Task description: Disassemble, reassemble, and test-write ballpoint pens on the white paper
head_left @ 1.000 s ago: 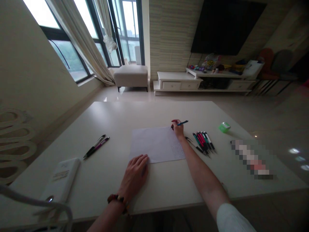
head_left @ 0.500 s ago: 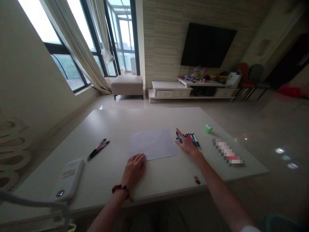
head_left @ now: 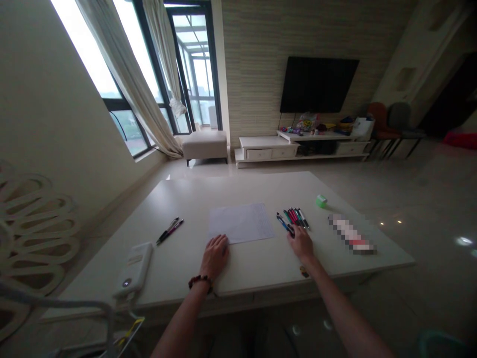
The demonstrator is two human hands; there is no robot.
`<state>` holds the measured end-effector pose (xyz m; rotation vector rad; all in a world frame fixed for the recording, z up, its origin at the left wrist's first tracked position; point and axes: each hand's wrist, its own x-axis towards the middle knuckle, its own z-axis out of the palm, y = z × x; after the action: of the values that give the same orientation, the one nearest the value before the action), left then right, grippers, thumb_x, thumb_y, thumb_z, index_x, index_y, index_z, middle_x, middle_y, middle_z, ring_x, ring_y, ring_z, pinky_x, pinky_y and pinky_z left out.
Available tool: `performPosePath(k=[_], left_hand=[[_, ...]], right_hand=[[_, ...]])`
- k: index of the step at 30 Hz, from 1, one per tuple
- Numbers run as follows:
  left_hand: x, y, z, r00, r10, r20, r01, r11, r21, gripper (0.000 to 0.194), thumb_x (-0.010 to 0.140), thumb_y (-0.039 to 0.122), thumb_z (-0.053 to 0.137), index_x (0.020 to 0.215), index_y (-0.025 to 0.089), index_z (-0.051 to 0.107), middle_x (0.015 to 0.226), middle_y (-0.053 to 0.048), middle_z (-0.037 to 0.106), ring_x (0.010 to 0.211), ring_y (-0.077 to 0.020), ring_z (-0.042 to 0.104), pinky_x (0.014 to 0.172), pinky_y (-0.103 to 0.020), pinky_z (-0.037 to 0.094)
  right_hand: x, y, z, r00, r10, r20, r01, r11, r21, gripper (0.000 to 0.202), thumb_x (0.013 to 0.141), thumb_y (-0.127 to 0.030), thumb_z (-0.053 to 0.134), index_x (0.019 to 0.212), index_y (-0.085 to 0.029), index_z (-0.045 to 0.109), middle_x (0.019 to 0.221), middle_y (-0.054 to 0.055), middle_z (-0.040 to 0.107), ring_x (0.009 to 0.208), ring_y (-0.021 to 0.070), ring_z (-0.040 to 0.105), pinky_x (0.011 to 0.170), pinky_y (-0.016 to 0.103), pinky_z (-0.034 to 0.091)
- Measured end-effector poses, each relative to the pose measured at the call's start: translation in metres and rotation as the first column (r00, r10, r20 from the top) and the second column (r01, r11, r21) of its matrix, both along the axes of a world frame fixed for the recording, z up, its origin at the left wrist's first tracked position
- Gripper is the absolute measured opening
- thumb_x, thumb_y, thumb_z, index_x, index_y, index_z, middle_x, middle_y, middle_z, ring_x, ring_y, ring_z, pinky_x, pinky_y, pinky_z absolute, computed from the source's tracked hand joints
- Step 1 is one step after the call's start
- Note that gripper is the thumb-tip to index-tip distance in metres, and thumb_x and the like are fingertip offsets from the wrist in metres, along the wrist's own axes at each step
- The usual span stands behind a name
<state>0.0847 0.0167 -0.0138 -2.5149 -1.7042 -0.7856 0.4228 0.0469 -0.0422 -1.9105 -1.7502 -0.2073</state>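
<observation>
A white sheet of paper [head_left: 242,222] lies on the table, with my left hand [head_left: 215,256] resting palm-down at its near left corner, fingers stretched out. To the right of the sheet, my right hand [head_left: 301,243] has its fingertips closed on the near end of a blue pen [head_left: 283,223]. That pen slants along the left side of a row of several pens [head_left: 297,218] in red, green, black and white. On the left part of the table lie a dark pen [head_left: 167,230] and a purple pen [head_left: 176,230], side by side.
A white power bank-like device [head_left: 136,268] with a cable is at the table's left. On the right are a small green-and-white block [head_left: 321,201] and a blurred-out item [head_left: 352,233]. A small brown object [head_left: 303,271] sits near the front edge, by my right forearm.
My right hand has drawn back toward me, from over the blue pen to its near end. My left hand stays at the paper's corner. The camera view has shifted.
</observation>
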Motion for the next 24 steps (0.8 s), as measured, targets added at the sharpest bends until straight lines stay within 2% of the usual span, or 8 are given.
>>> performPosePath(k=[5,8,11,14,17,22,24], left_hand=[[-0.006,0.000,0.004,0.997,0.072,0.010,-0.072,0.997,0.035,0.029,0.084,0.022,0.041,0.108,0.020,0.056,0.111,-0.007,0.060,0.104,-0.0198,0.053,0.091,-0.039,0.041],[-0.035,0.012,0.018,0.964,0.264,-0.002,-0.264,0.963,0.061,0.029,0.086,0.026,0.038,0.107,0.020,0.057,0.105,-0.008,0.061,0.098,-0.0210,0.054,0.084,-0.037,0.042],[-0.082,0.030,0.035,0.852,0.518,-0.070,-0.514,0.855,0.072,0.030,0.083,0.025,0.041,0.108,0.017,0.056,0.106,-0.012,0.059,0.099,-0.0240,0.053,0.082,-0.037,0.041],[-0.124,0.045,0.045,0.719,0.665,-0.202,-0.677,0.736,0.012,0.027,0.083,0.025,0.041,0.104,0.017,0.056,0.101,-0.013,0.058,0.093,-0.0262,0.053,0.074,-0.038,0.041],[-0.145,0.052,0.043,0.677,0.693,-0.248,-0.723,0.690,-0.046,0.023,0.083,0.025,0.041,0.092,0.013,0.058,0.096,-0.016,0.058,0.091,-0.0279,0.054,0.069,-0.037,0.041],[-0.149,0.054,0.034,0.692,0.689,-0.215,-0.717,0.691,-0.095,0.021,0.082,0.024,0.040,0.090,0.013,0.056,0.098,-0.019,0.056,0.092,-0.0284,0.054,0.073,-0.038,0.041],[-0.147,0.056,0.034,0.738,0.651,-0.177,-0.674,0.723,-0.151,0.019,0.081,0.022,0.040,0.088,0.014,0.055,0.099,-0.019,0.056,0.093,-0.0292,0.053,0.073,-0.040,0.041]], right_hand=[[0.008,0.009,-0.006,1.000,-0.024,0.004,0.024,0.999,0.024,0.023,0.083,-0.027,0.045,0.096,-0.016,0.059,0.087,0.010,0.061,0.084,0.0218,0.056,0.076,0.031,0.041],[0.007,0.014,-0.003,0.997,-0.080,0.003,0.079,0.994,0.071,0.027,0.083,-0.033,0.044,0.097,-0.015,0.059,0.087,0.013,0.059,0.084,0.0240,0.055,0.075,0.034,0.040],[0.005,0.014,-0.002,0.996,-0.087,0.000,0.087,0.992,0.091,0.028,0.084,-0.034,0.042,0.097,-0.015,0.059,0.088,0.013,0.057,0.085,0.0251,0.053,0.076,0.036,0.038],[0.005,0.012,-0.002,0.997,-0.083,0.008,0.082,0.993,0.089,0.025,0.084,-0.030,0.041,0.095,-0.015,0.059,0.087,0.013,0.056,0.085,0.0251,0.052,0.076,0.036,0.038],[0.005,0.013,-0.003,0.995,-0.096,0.027,0.094,0.992,0.081,0.025,0.085,-0.029,0.040,0.092,-0.015,0.059,0.085,0.012,0.055,0.081,0.0245,0.052,0.074,0.035,0.038],[0.004,0.015,-0.003,0.994,-0.102,0.050,0.097,0.991,0.091,0.024,0.085,-0.028,0.040,0.091,-0.016,0.060,0.084,0.011,0.054,0.080,0.0231,0.052,0.073,0.034,0.039],[0.004,0.015,-0.001,0.993,-0.109,0.042,0.105,0.990,0.098,0.024,0.085,-0.028,0.040,0.090,-0.016,0.060,0.084,0.011,0.054,0.081,0.0231,0.052,0.073,0.034,0.039]])
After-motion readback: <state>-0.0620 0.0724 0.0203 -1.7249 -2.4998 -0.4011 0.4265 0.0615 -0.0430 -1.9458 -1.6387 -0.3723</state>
